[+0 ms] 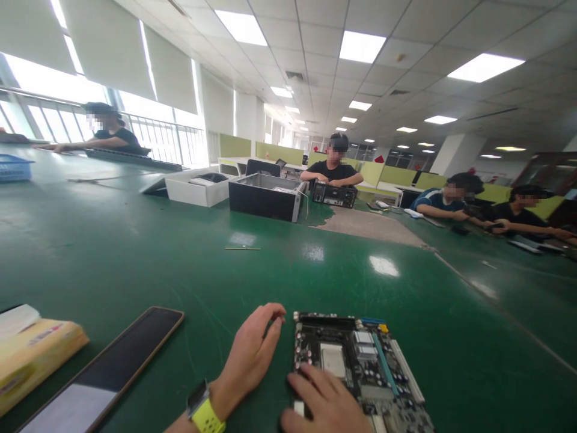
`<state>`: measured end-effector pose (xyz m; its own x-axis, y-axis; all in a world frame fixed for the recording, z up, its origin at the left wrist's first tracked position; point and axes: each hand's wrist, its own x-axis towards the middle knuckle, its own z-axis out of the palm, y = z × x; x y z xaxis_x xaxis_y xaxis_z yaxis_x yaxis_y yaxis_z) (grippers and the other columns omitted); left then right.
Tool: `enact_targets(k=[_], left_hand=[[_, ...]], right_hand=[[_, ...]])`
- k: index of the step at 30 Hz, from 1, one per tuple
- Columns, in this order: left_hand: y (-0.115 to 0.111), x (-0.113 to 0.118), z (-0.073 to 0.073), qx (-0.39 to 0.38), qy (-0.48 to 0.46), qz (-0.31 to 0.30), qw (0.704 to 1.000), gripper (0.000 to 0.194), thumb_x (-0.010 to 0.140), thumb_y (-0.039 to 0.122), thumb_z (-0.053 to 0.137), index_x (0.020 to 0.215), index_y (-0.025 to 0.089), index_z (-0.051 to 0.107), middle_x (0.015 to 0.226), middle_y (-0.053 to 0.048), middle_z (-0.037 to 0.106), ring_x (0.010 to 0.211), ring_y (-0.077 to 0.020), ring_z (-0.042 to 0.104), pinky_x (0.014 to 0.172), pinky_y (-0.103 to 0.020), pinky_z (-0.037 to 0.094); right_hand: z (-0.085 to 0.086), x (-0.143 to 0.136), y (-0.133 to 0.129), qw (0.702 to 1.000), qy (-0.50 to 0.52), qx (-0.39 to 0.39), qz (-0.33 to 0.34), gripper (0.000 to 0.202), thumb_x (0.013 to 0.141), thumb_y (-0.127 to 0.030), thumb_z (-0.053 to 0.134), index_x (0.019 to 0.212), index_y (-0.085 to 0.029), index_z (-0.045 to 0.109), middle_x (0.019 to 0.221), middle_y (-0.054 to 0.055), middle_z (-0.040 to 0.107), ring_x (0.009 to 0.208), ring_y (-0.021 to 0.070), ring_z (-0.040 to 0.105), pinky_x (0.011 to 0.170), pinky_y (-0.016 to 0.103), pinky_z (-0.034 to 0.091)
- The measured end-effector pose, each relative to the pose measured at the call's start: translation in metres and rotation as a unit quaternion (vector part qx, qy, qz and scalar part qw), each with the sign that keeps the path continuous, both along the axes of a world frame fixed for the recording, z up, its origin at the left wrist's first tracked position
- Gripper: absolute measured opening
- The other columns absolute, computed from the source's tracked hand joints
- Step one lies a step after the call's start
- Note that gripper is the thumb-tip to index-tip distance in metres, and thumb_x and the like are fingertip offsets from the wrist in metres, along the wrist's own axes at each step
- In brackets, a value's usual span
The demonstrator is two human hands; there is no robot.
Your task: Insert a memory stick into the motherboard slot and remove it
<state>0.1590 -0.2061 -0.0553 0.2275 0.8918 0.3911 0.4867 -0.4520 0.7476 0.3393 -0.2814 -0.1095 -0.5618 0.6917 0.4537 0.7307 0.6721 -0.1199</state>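
A dark motherboard [360,361] lies flat on the green table in front of me, with a pale square processor socket [332,359] and white and blue slots on it. My right hand [331,400] rests over its lower left part, fingers spread, covering that area. Just left of the board, my left hand [255,343] hovers near its edge with loosely curved fingers; a small gap shows between thumb and forefinger, and nothing is visible in it. A watch with a yellow-green strap [210,415] is on my left wrist.
A large phone [130,343] and a yellow tissue pack [40,355] lie at left. Farther off stand a white box [193,191] and a black computer case [264,201]. A person [336,168] handles another case [334,195]; other people sit around the table [180,264].
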Motion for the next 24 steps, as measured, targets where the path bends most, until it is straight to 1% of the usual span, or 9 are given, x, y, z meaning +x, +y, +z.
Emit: enact_targets(k=[2, 5, 7, 10, 12, 14, 18, 21, 24], left_hand=[[0.0, -0.001, 0.0, 0.004, -0.003, 0.004, 1.0, 0.024, 0.092, 0.032, 0.035, 0.097, 0.02, 0.055, 0.092, -0.007, 0.063, 0.086, -0.0194, 0.058, 0.082, -0.033, 0.046], [0.0, -0.003, 0.0, 0.002, -0.002, 0.0, 1.0, 0.023, 0.092, 0.032, 0.036, 0.098, 0.02, 0.056, 0.093, -0.007, 0.063, 0.087, -0.0196, 0.058, 0.081, -0.033, 0.047], [0.0, -0.003, 0.0, 0.003, -0.001, -0.001, 1.0, 0.023, 0.092, 0.032, 0.037, 0.098, 0.02, 0.056, 0.093, -0.007, 0.063, 0.087, -0.0197, 0.059, 0.081, -0.032, 0.047], [0.0, -0.002, 0.0, 0.005, 0.003, 0.002, 1.0, 0.023, 0.092, 0.032, 0.038, 0.098, 0.02, 0.057, 0.091, -0.006, 0.064, 0.086, -0.0193, 0.059, 0.08, -0.031, 0.048], [0.0, -0.001, 0.0, 0.002, 0.006, 0.002, 1.0, 0.023, 0.092, 0.032, 0.038, 0.097, 0.02, 0.058, 0.09, -0.006, 0.063, 0.085, -0.019, 0.059, 0.079, -0.031, 0.048], [-0.001, 0.0, 0.0, -0.002, 0.007, 0.0, 1.0, 0.024, 0.092, 0.033, 0.038, 0.098, 0.021, 0.058, 0.09, -0.006, 0.063, 0.085, -0.019, 0.059, 0.079, -0.031, 0.048], [-0.002, 0.0, -0.001, -0.003, 0.006, -0.002, 1.0, 0.023, 0.091, 0.033, 0.04, 0.099, 0.021, 0.057, 0.091, -0.006, 0.063, 0.085, -0.0192, 0.059, 0.079, -0.032, 0.048], [-0.002, 0.0, -0.002, -0.004, 0.012, 0.0, 1.0, 0.022, 0.091, 0.032, 0.041, 0.099, 0.021, 0.058, 0.092, -0.006, 0.063, 0.086, -0.0189, 0.059, 0.079, -0.031, 0.048], [-0.002, 0.0, -0.003, -0.001, 0.016, 0.0, 1.0, 0.021, 0.091, 0.031, 0.042, 0.1, 0.021, 0.058, 0.093, -0.006, 0.064, 0.086, -0.0185, 0.06, 0.079, -0.03, 0.048]], right_hand=[[0.028, 0.024, 0.016, 0.998, -0.05, -0.028, -0.007, 0.017, 0.086, -0.034, 0.053, 0.096, -0.032, 0.066, 0.122, 0.001, 0.063, 0.115, 0.0263, 0.055, 0.094, 0.04, 0.047], [0.051, 0.08, 0.042, 0.988, -0.051, -0.073, -0.123, 0.027, 0.091, -0.028, 0.042, 0.104, -0.031, 0.065, 0.124, 0.001, 0.06, 0.117, 0.0237, 0.052, 0.098, 0.045, 0.041], [0.047, 0.127, 0.059, 0.974, -0.038, -0.074, -0.21, 0.031, 0.091, -0.031, 0.039, 0.109, -0.03, 0.065, 0.124, 0.003, 0.061, 0.116, 0.025, 0.052, 0.099, 0.048, 0.04], [0.023, 0.204, 0.078, 0.939, -0.016, -0.054, -0.34, 0.04, 0.09, -0.032, 0.034, 0.116, -0.023, 0.063, 0.127, 0.006, 0.059, 0.122, 0.0274, 0.048, 0.102, 0.048, 0.037], [0.008, 0.246, 0.084, 0.919, -0.006, -0.059, -0.389, 0.047, 0.088, -0.031, 0.031, 0.125, -0.019, 0.057, 0.13, 0.008, 0.057, 0.125, 0.0276, 0.045, 0.104, 0.045, 0.036], [-0.002, 0.273, 0.085, 0.905, 0.002, -0.075, -0.42, 0.053, 0.087, -0.034, 0.029, 0.133, -0.017, 0.049, 0.132, 0.009, 0.054, 0.127, 0.0278, 0.044, 0.104, 0.043, 0.037], [-0.003, 0.281, 0.085, 0.88, 0.018, -0.094, -0.465, 0.066, 0.087, -0.048, 0.029, 0.141, -0.012, 0.034, 0.137, 0.015, 0.048, 0.124, 0.0303, 0.047, 0.097, 0.043, 0.042], [0.005, 0.268, 0.086, 0.864, 0.015, -0.105, -0.493, 0.072, 0.085, -0.056, 0.031, 0.136, -0.006, 0.04, 0.134, 0.019, 0.05, 0.117, 0.0321, 0.052, 0.092, 0.043, 0.045], [0.017, 0.25, 0.084, 0.868, -0.02, -0.101, -0.485, 0.068, 0.082, -0.057, 0.038, 0.127, -0.007, 0.05, 0.126, 0.02, 0.056, 0.112, 0.0333, 0.055, 0.091, 0.043, 0.044]])
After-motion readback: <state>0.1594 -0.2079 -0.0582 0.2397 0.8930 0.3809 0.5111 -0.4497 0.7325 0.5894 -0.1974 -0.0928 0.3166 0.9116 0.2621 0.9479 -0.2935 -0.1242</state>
